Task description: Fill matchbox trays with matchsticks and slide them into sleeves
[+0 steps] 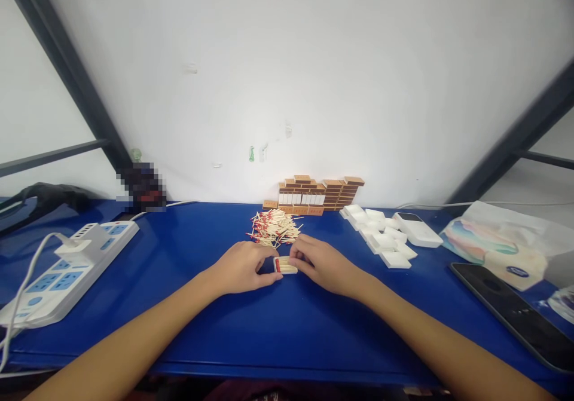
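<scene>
Matchbox tray (290, 271) between both hands' fingertips (278, 276).

power strip (61, 282) at left; phone (512, 312) and tissue pack (495, 247) at right.

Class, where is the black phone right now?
The black phone lies on the blue table at the right in the head view, just below the tissue pack.

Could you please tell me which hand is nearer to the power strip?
The left. The left hand is to the right of the power strip; the right hand is farther away, beyond the match tray.
</scene>
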Available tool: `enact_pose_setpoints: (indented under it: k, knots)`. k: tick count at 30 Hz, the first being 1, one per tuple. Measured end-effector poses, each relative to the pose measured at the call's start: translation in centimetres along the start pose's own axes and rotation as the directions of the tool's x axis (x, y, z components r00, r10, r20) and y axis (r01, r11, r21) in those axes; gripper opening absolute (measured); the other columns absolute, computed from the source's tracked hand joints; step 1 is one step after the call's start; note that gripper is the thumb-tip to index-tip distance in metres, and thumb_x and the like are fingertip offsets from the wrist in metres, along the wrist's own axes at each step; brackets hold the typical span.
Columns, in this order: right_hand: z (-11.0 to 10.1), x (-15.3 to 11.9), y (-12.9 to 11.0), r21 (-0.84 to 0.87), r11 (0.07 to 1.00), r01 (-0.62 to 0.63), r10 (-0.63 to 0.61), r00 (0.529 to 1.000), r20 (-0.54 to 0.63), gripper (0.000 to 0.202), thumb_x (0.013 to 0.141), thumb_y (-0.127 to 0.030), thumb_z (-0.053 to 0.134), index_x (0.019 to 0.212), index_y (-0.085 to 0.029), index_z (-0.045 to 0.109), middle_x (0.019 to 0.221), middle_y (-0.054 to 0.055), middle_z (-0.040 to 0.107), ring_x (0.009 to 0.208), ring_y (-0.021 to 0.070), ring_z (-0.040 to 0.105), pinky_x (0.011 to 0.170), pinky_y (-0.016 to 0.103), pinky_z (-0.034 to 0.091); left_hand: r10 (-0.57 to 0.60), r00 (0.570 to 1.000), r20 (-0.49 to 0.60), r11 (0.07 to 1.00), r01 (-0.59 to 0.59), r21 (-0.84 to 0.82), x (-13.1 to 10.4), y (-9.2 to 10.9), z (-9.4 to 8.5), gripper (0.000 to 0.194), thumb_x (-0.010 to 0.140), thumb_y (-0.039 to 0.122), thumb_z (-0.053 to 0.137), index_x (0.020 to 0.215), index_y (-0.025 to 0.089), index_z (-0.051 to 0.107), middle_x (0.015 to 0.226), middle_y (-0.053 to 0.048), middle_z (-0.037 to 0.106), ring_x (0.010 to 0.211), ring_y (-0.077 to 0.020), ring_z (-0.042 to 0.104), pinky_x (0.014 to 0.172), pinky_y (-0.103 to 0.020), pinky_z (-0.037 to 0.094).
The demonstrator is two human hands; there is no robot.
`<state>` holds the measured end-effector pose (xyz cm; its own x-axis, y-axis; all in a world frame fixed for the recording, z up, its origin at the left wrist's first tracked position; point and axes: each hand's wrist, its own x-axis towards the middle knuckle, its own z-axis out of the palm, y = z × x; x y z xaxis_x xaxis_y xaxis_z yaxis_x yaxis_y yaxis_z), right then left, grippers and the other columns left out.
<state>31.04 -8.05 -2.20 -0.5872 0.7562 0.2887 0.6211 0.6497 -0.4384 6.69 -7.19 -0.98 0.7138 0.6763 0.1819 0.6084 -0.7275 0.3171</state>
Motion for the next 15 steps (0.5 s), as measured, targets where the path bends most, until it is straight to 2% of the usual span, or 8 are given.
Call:
enact_pose_setpoints:
  k: [3,6,8,11,15]
  knots:
    - [-0.7,0.2,0.7,-0.006,0.999,-0.038,0.038,0.995,-0.091,0.013,0.101,-0.027,0.055,0.089,-0.022,0.060,0.086,0.002,0.061,0.075,0.0163,0.057,0.067,0.028,0.042,0.007,1.000,-0.015,0.999,-0.008,-0.031,-0.1,0.1,-0.1,0.028,0.090,0.045,0.067,0.107,0.023,0.071,0.063,0.005,0.059,0.056,-0.0119,0.055,0.058,-0.024,0.034]
    - [-1.4,0.4,2.0,-0.067,0.985,-0.156,0.140,0.969,-0.202,0.015,0.099,-0.027,0.055,0.087,-0.021,0.062,0.084,0.001,0.062,0.072,0.0156,0.056,0.067,0.029,0.041,0.006,0.999,-0.035,0.999,-0.008,-0.049,-0.1,0.1,-0.1,0.031,0.090,0.046,0.067,0.111,0.023,0.071,0.061,0.005,0.058,0.055,-0.0110,0.055,0.057,-0.024,0.034]
    - [-1.5,0.5,3.0,-0.111,0.966,-0.232,0.203,0.952,-0.229,0.012,0.097,-0.025,0.058,0.087,-0.021,0.063,0.087,0.002,0.063,0.076,0.0162,0.059,0.070,0.029,0.042,0.000,1.000,-0.031,0.999,-0.001,-0.049,0.0,0.1,-0.2,0.032,0.090,0.045,0.067,0.111,0.023,0.072,0.061,0.005,0.058,0.055,-0.0109,0.055,0.056,-0.024,0.033]
    - [-1.2,0.5,4.2,-0.151,0.946,-0.288,0.259,0.948,-0.187,0.008,0.094,-0.027,0.063,0.090,-0.020,0.065,0.094,0.003,0.064,0.081,0.0175,0.061,0.072,0.029,0.043,0.004,1.000,-0.007,0.998,-0.005,-0.056,0.0,0.2,-0.1,0.031,0.089,0.044,0.068,0.110,0.023,0.072,0.061,0.005,0.058,0.055,-0.0111,0.056,0.056,-0.024,0.033]
    - [-0.7,0.6,4.7,-0.159,0.948,-0.275,0.259,0.959,-0.113,0.009,0.096,-0.026,0.060,0.090,-0.020,0.062,0.094,0.004,0.063,0.079,0.0169,0.060,0.070,0.029,0.043,0.005,1.000,-0.003,0.999,-0.005,-0.053,0.0,0.2,-0.2,0.030,0.089,0.044,0.068,0.110,0.023,0.072,0.061,0.005,0.059,0.055,-0.0114,0.056,0.056,-0.023,0.033]
